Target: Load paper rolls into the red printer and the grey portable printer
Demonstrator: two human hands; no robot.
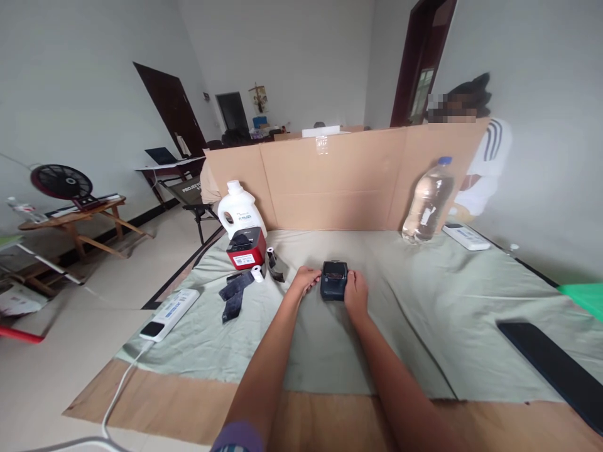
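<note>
A small black device (334, 282), like a portable printer, is on the green cloth between my hands. My left hand (308, 279) pinches at its left edge, fingers closed. On the opposite side my right hand (357, 293) grips the device, fingers bent along its edge. Left of them stands a red and black box-shaped device (247, 248). Near it lie a white roll (257, 274) with a dark strip (234, 294) and another roll (271, 252) with a dark strip trailing off.
Behind the cloth stands a cardboard panel (330, 182). A white jug (239, 210) and a large water bottle (429, 201) flank it. Power strips (170, 314) (466, 236) lie at both sides, a black slab (551, 364) at right. A person (490, 163) sits behind the panel.
</note>
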